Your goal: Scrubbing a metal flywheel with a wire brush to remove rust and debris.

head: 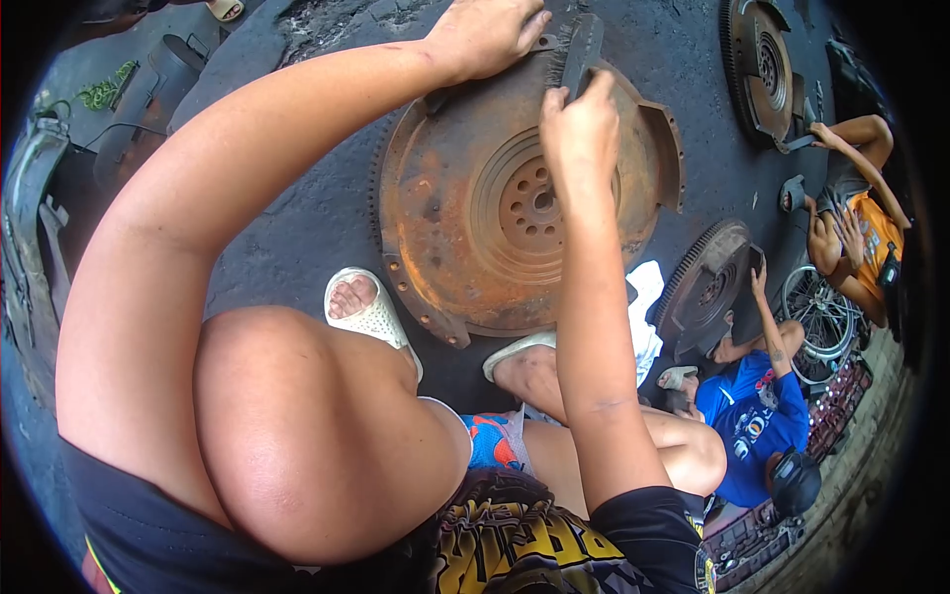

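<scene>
In front of me lies a large rusty flywheel (445,245) with a toothed rim, a ringed hub with several holes, and raised segments at its edge. My right hand (582,137) grips a dark brush (582,52), which looks like a wire brush. Its bristles face left, over the flywheel's far edge. My left hand (490,37) is curled over the far left part of the rim, beside a small metal tab (545,42). Its fingertips are partly hidden.
A white cloth (646,312) lies right of the flywheel. At right, a person in blue (749,423) works at another flywheel (709,278); a person in orange (876,230) holds a tool at a third flywheel (768,70). Metal parts (44,185) stand left. A bicycle wheel (820,312) is behind.
</scene>
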Demonstrator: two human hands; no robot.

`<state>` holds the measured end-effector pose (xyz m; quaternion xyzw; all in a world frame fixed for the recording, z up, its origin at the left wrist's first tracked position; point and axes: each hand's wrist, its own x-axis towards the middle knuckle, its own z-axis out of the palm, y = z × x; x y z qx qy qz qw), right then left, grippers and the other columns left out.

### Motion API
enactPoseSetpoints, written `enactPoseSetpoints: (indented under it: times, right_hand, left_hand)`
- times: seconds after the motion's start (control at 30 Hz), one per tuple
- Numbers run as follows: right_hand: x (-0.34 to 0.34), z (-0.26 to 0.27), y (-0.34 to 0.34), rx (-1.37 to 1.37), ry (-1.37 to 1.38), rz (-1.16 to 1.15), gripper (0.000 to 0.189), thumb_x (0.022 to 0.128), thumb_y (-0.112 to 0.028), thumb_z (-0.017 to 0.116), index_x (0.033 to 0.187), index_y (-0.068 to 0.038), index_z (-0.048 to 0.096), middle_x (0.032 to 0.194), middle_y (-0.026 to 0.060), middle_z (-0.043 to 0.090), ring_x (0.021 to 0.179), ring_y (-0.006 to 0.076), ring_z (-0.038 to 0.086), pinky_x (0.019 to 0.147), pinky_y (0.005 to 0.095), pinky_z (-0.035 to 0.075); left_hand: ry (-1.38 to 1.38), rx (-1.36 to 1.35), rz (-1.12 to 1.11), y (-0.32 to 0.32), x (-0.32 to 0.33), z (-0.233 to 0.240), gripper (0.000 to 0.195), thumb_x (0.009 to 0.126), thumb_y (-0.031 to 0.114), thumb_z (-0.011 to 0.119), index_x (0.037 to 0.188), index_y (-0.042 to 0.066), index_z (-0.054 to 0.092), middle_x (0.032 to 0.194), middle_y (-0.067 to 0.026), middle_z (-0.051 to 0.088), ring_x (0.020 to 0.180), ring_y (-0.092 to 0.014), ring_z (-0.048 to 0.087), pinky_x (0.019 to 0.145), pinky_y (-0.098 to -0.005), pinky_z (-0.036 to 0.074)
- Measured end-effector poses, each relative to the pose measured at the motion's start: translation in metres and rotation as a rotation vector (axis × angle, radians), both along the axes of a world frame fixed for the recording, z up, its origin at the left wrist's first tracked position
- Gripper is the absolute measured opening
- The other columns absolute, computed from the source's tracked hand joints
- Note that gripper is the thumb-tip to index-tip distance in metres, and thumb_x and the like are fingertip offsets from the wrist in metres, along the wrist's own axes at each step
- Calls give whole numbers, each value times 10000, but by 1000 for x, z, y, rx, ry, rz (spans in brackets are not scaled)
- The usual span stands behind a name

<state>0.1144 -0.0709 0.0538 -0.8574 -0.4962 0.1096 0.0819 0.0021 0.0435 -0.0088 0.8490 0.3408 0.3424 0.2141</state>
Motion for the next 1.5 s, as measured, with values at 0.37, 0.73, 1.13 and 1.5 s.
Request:
enactPoseSetpoints:
  times: [0.37, 0.73, 1.13, 1.5]
  right_hand:
    - [29, -32, 51, 28, -66, 157, 591, 976, -295, 429, 1506, -113, 243, 1159, 309, 611, 1057, 453, 607, 912, 511, 476]
    - [-6, -32, -8, -94, -209, 95, 628, 1001, -332, 446, 1543, -163, 179, 875, 229, 653, 752, 391, 677, 640, 474, 553]
    - [-19, -32, -15, -89, -165, 129, 644, 993, -269, 462, 1543, -117, 164, 753, 212, 634, 610, 355, 652, 519, 458, 526]
    - [6, -42, 6, -28, -220, 140, 629, 979, -305, 457, 1536, -149, 210, 776, 221, 666, 661, 383, 670, 603, 471, 548]
  left_hand:
    - [-9, -13, 36, 0, -2, -4, 194, 915, 207, 539, 879, 26, 599, 911, -163, 597, 903, -335, 551, 803, -435, 435]
    - [34, -46, 54, -5, -3, -5, 214, 926, 228, 523, 897, 36, 615, 919, -155, 611, 927, -332, 560, 821, -437, 442]
    - [86, -107, 38, -3, -8, -8, 244, 932, 237, 516, 868, 30, 628, 912, -166, 637, 933, -344, 570, 842, -448, 446]
    - [143, -194, 35, -1, -5, -5, 284, 935, 249, 498, 870, 21, 655, 927, -182, 662, 951, -354, 591, 872, -458, 452]
